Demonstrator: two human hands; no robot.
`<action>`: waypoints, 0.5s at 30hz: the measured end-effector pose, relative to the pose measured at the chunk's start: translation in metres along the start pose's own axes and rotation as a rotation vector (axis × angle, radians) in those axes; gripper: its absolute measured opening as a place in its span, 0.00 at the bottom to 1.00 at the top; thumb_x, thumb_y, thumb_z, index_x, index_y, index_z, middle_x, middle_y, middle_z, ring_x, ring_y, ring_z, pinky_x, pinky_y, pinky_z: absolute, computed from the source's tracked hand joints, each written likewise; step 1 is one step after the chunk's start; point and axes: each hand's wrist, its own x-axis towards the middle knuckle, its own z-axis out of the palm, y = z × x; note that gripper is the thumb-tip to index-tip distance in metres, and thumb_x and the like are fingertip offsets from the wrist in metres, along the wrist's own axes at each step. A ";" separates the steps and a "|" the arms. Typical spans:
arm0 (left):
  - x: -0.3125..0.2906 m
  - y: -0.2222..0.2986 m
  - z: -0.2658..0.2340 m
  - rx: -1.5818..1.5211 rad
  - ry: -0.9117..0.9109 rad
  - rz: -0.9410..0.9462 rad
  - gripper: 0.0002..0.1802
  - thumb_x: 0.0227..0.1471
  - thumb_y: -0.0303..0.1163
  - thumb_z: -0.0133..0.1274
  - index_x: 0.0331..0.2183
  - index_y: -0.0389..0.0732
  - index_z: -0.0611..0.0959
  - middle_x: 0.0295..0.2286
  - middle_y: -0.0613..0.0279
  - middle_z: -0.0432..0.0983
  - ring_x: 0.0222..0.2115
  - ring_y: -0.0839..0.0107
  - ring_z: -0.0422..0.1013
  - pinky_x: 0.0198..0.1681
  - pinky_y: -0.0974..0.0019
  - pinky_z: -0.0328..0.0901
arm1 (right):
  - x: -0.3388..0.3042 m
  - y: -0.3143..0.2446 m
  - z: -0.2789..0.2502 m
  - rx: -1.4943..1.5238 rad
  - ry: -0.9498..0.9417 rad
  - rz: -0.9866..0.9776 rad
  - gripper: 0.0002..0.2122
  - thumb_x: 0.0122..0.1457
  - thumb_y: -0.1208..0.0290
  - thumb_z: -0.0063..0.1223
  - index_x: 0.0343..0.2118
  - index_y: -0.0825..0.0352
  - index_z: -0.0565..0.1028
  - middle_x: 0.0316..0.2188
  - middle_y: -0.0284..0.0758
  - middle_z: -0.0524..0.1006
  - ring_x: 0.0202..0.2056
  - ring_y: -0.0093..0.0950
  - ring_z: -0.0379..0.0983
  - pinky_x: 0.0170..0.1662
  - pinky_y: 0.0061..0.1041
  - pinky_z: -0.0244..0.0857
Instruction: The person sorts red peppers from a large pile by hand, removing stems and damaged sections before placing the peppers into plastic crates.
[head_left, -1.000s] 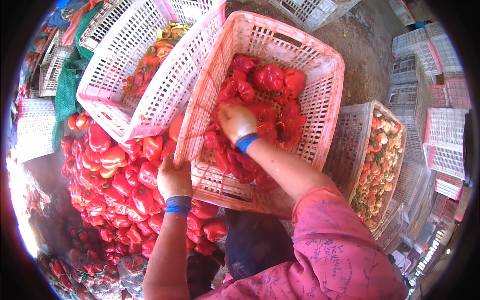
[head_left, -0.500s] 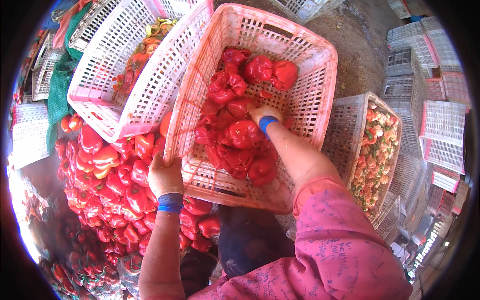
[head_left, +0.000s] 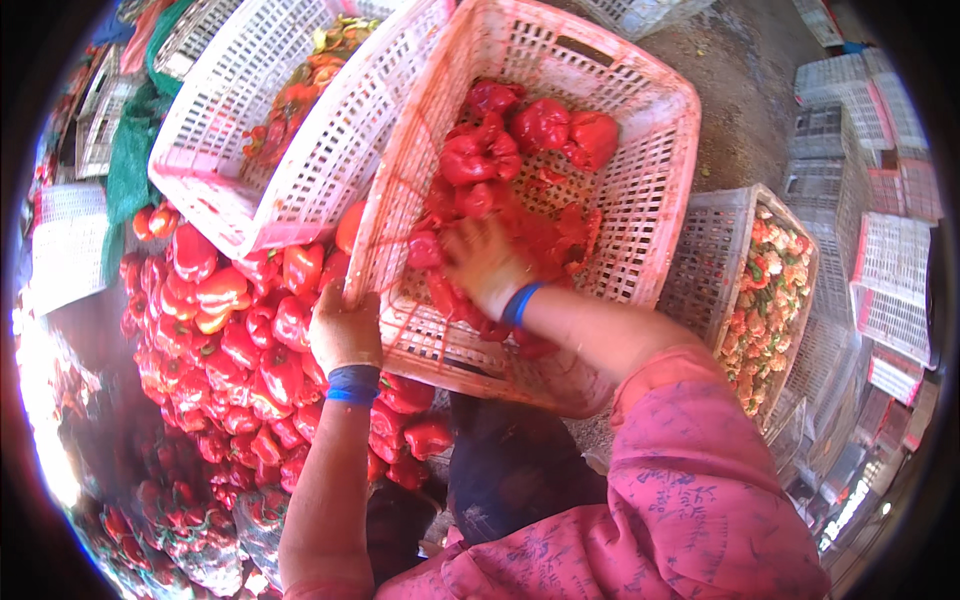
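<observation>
A white and pink plastic crate (head_left: pixel 655 255), stained red, stands tilted before me with red bell peppers (head_left: pixel 480 155) in it, some of them split or crushed. My left hand (head_left: pixel 345 328) is closed on the crate's near left rim. Inside, my right hand (head_left: pixel 485 265) lies over the peppers on the left side, its fingers spread and slightly blurred; no pepper shows in its grip. Each wrist wears a blue band. The peppers under my right palm are partly hidden.
A heap of red peppers (head_left: pixel 225 340) lies left of the crate. Behind it, a second crate (head_left: pixel 330 165) contains pepper scraps. To the right, another crate (head_left: pixel 700 255) holds pale cores and trimmings (head_left: pixel 768 310). Stacked crates (head_left: pixel 893 275) line the far right.
My right hand has moved left across the crate, its fingers spreading, and peppers near it have shifted. My left hand keeps its hold on the rim. The whole view has shifted slightly.
</observation>
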 end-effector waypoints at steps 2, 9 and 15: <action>-0.001 0.000 0.000 0.019 -0.006 0.028 0.19 0.44 0.35 0.62 0.40 0.39 0.84 0.30 0.47 0.81 0.33 0.51 0.79 0.38 0.56 0.72 | 0.005 0.037 0.018 -0.157 -0.048 0.019 0.21 0.68 0.58 0.34 0.63 0.43 0.67 0.71 0.36 0.53 0.71 0.47 0.45 0.66 0.68 0.33; 0.000 0.004 -0.001 0.018 0.001 0.006 0.16 0.43 0.36 0.62 0.37 0.42 0.84 0.28 0.46 0.80 0.33 0.47 0.78 0.36 0.52 0.72 | 0.008 0.153 0.024 -0.123 -0.270 0.521 0.22 0.66 0.64 0.41 0.62 0.40 0.69 0.72 0.33 0.53 0.70 0.41 0.50 0.65 0.52 0.47; -0.001 0.006 -0.001 0.024 0.014 0.024 0.14 0.43 0.37 0.62 0.36 0.44 0.84 0.28 0.47 0.80 0.32 0.48 0.78 0.36 0.51 0.72 | 0.016 0.107 0.006 0.235 0.268 0.592 0.13 0.58 0.62 0.50 0.42 0.62 0.80 0.49 0.36 0.78 0.50 0.39 0.75 0.51 0.39 0.69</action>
